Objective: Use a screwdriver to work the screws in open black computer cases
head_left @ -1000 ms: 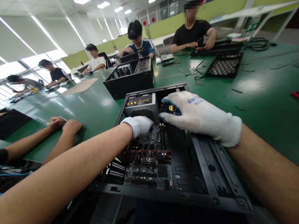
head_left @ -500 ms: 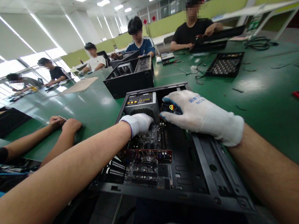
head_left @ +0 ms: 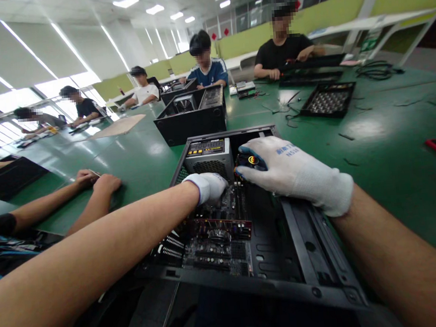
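**Black component with yellow ring mark (head_left: 253,160) in our gloved right hand (head_left: 283,164)**

We identify the component by its dark face and one bright yellow ring emblem; the glove covers part of its outline. It sits between our right thumb and fingers, which curl around it in a grasp. The position is the far end of the open black metal computer case (head_left: 271,229), just right of the grey box-shaped power supply (head_left: 210,156) with a black-and-yellow label. Our left hand (head_left: 212,186), in a white knit glove, reaches down over the dark printed motherboard (head_left: 225,262); its fingertips are hidden, so we cannot tell whether it grips anything.

We count, inside this case, one power supply, one motherboard and one red-edged expansion card (head_left: 237,228). On the green tabletop (head_left: 388,146) beyond, we count one second black computer case (head_left: 191,125) and one shallow black tray (head_left: 322,113) with silvery round spots. Two bare hands of a co-worker (head_left: 107,183) are at left.
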`<state>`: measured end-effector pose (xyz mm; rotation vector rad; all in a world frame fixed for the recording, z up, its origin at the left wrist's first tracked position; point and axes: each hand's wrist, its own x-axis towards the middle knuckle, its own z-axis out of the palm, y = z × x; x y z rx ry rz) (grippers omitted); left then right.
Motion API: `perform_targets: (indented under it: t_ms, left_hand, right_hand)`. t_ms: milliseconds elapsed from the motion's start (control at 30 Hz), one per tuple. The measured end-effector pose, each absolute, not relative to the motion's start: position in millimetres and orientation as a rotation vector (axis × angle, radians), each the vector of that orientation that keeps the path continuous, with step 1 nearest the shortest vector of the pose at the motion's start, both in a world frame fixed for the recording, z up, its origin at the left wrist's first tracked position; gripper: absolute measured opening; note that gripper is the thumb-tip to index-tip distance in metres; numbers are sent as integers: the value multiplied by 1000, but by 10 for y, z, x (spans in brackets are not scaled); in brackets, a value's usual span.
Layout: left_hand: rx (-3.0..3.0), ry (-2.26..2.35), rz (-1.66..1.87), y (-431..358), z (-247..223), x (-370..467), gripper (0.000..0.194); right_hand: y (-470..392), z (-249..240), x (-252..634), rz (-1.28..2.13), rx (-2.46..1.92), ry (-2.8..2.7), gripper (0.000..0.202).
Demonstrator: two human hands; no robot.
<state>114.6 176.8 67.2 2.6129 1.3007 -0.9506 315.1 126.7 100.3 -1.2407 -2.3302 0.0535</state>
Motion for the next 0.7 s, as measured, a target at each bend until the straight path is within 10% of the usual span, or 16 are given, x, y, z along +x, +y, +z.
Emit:
perform_targets:
  t_ms: [700]
  left_hand:
    - [2576,1305,-983,1783,662,1118,58]
  right_hand:
    - [1252,1030,3133,80,-1231,-2313,52]
